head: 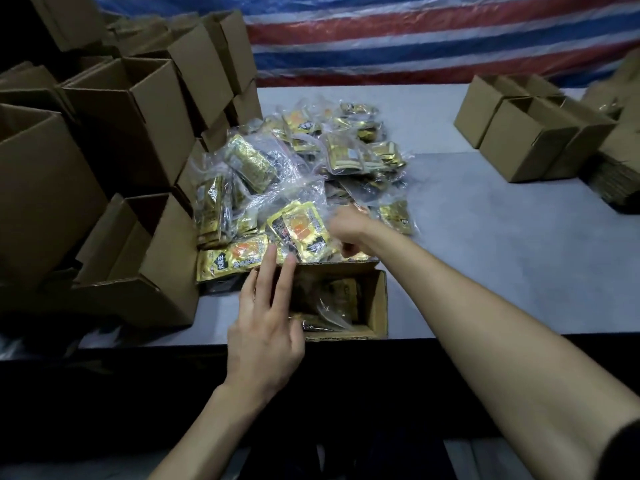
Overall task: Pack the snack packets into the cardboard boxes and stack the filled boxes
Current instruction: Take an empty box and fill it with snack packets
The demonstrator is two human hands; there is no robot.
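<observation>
I am at the filling step. An open cardboard box (381,299) sits at the near edge of the worktop (485,220), with a few snack packets (341,292) already inside and room left. The loose pile of gold packets (298,161) lies just behind the box. My left grip (266,327) is open, its straight fingers resting on the box's left wall, I judge to steady it. My right grip (349,233) is at the pile's near edge with its fingers curled, and blur hides whether it holds a packet. The next move, I judge, is to pinch one packet and drop it into the box. Empty boxes (131,109) stand to my left.
</observation>
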